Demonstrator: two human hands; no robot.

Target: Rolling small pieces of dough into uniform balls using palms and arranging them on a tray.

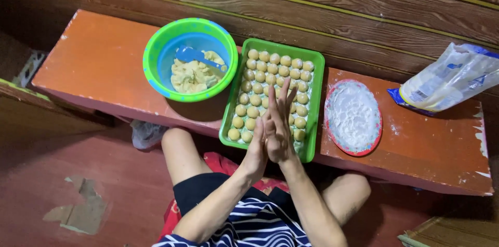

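The left hand (255,149) and the right hand (278,125) are pressing flat palm to palm over the green tray (315,104) of dough balls (254,100), probably rolling a soft, sticky, easily squashed piece between the palms, though I cannot see it

Green rectangular tray (315,122) on orange bench, filled with rows of pale dough balls (270,78).
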